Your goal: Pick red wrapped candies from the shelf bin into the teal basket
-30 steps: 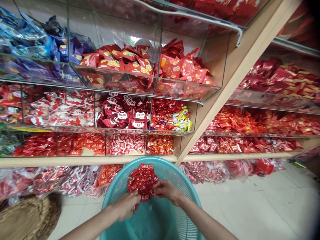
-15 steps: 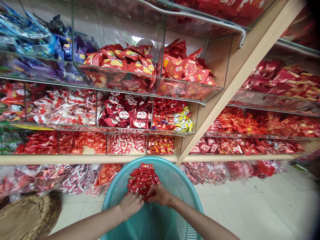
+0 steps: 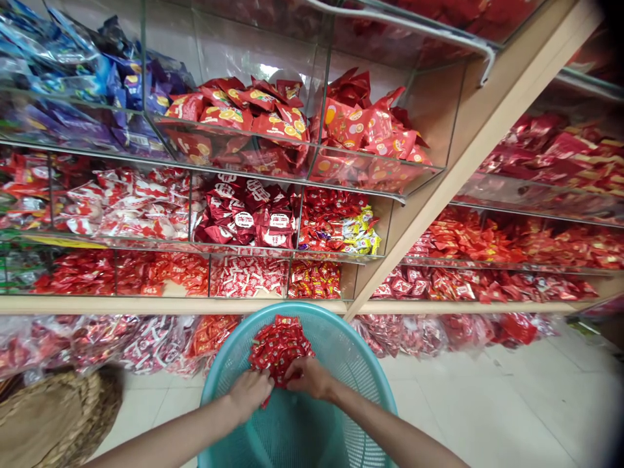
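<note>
Your left hand point(image 3: 249, 392) and right hand point(image 3: 307, 378) both close their fingers on the near edge of a heap of red sweets point(image 3: 279, 344); how many wrappers each hand pinches appears unclear from this angle. The heap lies against the far wall inside the teal mesh basket point(image 3: 351, 364), tilted toward you. Beyond the basket stand clear-fronted shelf bins point(image 3: 312, 162) of red packets. A woven basket point(image 3: 53, 422) sits lower left.

Glass shelf bins point(image 3: 273, 175) (mostly red sweets), woven basket point(image 3: 53, 416) on floor.
</note>
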Demonstrator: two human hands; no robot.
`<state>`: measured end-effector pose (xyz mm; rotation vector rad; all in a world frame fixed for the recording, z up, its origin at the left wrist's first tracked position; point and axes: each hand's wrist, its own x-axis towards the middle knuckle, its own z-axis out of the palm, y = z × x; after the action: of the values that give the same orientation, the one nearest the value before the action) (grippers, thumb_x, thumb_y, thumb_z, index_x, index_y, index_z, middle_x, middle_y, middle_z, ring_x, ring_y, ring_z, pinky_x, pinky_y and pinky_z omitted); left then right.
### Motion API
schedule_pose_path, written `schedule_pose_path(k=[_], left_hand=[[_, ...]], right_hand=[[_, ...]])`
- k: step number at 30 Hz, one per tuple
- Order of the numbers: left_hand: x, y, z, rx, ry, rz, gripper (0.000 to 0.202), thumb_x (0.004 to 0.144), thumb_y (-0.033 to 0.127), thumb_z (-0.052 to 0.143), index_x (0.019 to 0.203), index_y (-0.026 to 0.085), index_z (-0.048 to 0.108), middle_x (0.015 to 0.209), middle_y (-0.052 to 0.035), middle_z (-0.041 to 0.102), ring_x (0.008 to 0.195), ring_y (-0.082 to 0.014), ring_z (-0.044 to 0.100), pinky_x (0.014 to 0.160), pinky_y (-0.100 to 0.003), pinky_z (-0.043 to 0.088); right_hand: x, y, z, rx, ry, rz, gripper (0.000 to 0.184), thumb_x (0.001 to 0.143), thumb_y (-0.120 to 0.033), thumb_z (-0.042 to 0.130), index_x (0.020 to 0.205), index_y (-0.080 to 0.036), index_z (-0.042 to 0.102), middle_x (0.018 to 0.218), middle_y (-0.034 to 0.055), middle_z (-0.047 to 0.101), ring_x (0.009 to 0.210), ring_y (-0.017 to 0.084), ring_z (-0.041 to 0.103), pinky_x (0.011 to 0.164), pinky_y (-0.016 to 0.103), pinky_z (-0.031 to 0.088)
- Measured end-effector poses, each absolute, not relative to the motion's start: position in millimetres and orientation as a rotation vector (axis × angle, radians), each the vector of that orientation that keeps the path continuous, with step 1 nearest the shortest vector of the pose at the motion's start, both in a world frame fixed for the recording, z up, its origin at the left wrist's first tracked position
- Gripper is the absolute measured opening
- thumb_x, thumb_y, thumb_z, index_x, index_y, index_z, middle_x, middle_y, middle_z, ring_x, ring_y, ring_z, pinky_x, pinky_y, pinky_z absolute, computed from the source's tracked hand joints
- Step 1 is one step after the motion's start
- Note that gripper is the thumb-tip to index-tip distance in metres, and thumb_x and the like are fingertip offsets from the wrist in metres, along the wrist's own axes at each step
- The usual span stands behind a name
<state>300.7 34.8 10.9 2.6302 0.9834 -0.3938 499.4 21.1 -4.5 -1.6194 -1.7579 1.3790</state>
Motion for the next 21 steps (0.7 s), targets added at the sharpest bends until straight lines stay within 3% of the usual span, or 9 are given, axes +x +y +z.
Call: schedule_pose_path(k=[6, 10, 17, 21], left_hand=[[283, 56, 47, 2.478, 1.063, -0.244, 0.025, 0.072, 0.010, 0.044, 0.091, 0.018, 0.059, 0.093, -0.0069, 0.066, 0.085, -0.0233, 0.062, 0.069, -0.030, 0.043], [269, 59, 60, 2.405, 1.073, -0.123, 0.012, 0.072, 0.014, 0.044, 0.075, 0.020, 0.054, 0.080, -0.0013, 0.063, 0.077, -0.0179, 0.059, 0.064, -0.026, 0.037], [261, 49, 63, 2.343, 1.121, -0.123, 0.011, 0.069, 0.013, 0.045, 0.074, 0.020, 0.051, 0.081, -0.0012, 0.062, 0.079, -0.0188, 0.058, 0.064, -0.027, 0.035], [263, 45, 66, 2.333, 1.156, -0.180, 0.012, 0.072, 0.015, 0.044, 0.077, 0.020, 0.053, 0.083, -0.0036, 0.063, 0.081, -0.0212, 0.059, 0.066, -0.029, 0.037]], right_hand=[[480, 23, -1, -1.557, -1.996, 1.187, 0.019, 0.064, -0.015, 0.068, 0.080, -0.023, 0.073, 0.079, -0.0017, 0.070, 0.073, 0.015, 0.059, 0.071, 0.025, 0.042], [466, 22, -1, -1.538, -2.126, 1.052, 0.020, 0.068, -0.020, 0.069, 0.087, -0.025, 0.071, 0.089, -0.0002, 0.070, 0.093, 0.021, 0.055, 0.085, 0.032, 0.038], [457, 18, -13, -1.214, -2.371, 0.957, 0.019, 0.076, -0.024, 0.067, 0.095, -0.024, 0.065, 0.096, -0.0008, 0.067, 0.095, 0.018, 0.052, 0.089, 0.030, 0.035], [458, 20, -14, -1.046, -2.702, 0.659, 0.017, 0.084, -0.028, 0.058, 0.100, -0.022, 0.061, 0.105, 0.0020, 0.063, 0.095, 0.017, 0.051, 0.087, 0.030, 0.037]])
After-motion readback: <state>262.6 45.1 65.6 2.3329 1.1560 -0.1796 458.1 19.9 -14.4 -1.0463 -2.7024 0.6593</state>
